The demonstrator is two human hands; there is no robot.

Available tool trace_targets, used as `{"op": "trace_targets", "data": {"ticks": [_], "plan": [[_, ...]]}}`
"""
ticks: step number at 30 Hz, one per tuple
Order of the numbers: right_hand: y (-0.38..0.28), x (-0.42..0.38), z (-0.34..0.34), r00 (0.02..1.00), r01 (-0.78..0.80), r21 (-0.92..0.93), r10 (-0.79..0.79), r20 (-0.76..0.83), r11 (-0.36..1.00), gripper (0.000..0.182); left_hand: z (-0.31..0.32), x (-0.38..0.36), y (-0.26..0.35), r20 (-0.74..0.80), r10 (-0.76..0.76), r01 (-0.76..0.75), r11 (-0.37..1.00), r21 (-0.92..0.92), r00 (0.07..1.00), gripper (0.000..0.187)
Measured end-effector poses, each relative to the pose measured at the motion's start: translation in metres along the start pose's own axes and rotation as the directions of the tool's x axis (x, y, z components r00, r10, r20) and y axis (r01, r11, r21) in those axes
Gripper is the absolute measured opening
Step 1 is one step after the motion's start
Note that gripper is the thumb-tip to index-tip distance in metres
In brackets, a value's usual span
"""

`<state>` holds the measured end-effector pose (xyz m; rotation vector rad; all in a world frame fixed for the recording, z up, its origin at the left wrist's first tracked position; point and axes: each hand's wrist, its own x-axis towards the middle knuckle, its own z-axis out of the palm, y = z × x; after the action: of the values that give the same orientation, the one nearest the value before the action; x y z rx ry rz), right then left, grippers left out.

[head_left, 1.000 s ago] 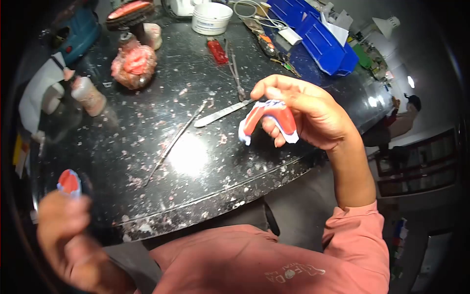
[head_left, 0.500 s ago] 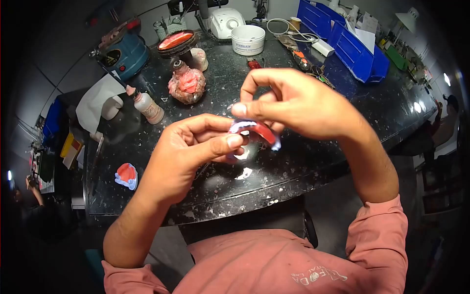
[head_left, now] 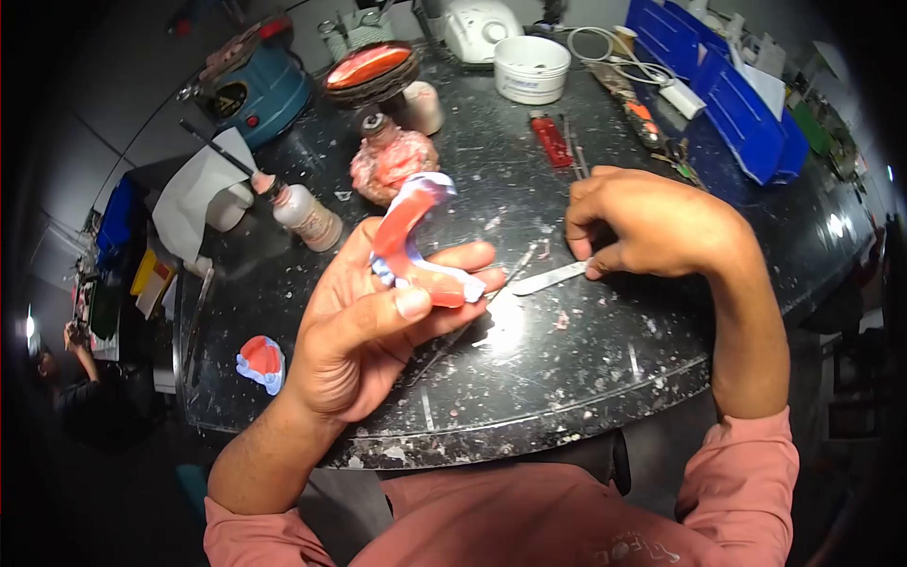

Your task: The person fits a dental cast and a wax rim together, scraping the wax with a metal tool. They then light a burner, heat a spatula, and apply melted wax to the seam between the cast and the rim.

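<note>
In the head view my left hand (head_left: pixel 354 335) holds up a horseshoe-shaped dental piece (head_left: pixel 406 236), red wax with pale blue-violet edges, between thumb and fingers. Its wax side faces me. On the right, the fingers of my right hand (head_left: pixel 661 222) pinch one end of a flat pale metal blade (head_left: pixel 548 280) low over the bench, beside a thin dark rod (head_left: pixel 524 260). A second red dental piece with a pale blue border (head_left: pixel 262 361) lies left of my left wrist.
A wax-smeared bottle (head_left: pixel 392 161) stands behind my left hand, with a pink-topped bottle (head_left: pixel 307 219) to its left. Farther back are a red lighter (head_left: pixel 551 142), a white tub (head_left: pixel 532 71), a dish (head_left: pixel 370 74) and blue bins (head_left: pixel 737 104). Another person (head_left: pixel 85 378) is at far left.
My hands have moved apart. The left hand has turned the dental piece more upright, while my right hand has left it, gone right and down, and taken hold of the metal blade.
</note>
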<state>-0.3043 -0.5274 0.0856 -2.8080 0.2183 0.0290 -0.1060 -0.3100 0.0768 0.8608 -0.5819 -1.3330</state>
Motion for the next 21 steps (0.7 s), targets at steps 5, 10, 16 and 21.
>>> {"op": "trace_targets", "data": {"ticks": [5, 10, 16, 21], "plan": [[-0.017, 0.006, -0.012, 0.937, -0.342, 0.321, 0.293, 0.192, 0.883, 0.018, -0.008, 0.001, -0.004, 0.086, -0.008, 0.026, 0.979, -0.202, 0.996, 0.041], [-0.002, -0.002, -0.024, 0.97, -0.135, 0.661, 0.235, -0.064, 0.738, 0.014, -0.014, 0.0, -0.009, 0.198, -0.009, 0.061, 0.965, -0.257, 0.98, 0.036], [-0.029, 0.012, -0.002, 0.755, 0.498, 0.816, 0.315, -0.575, 0.294, 0.017, -0.005, 0.0, -0.008, 0.043, 0.031, -0.028, 0.997, -0.078, 0.999, 0.012], [-0.084, 0.014, 0.035, 0.807, 0.459, 0.708, 0.082, -0.585, 0.536, 0.022, -0.012, 0.003, -0.019, 0.036, 0.055, -0.039, 0.937, -0.347, 0.998, 0.032]]}}
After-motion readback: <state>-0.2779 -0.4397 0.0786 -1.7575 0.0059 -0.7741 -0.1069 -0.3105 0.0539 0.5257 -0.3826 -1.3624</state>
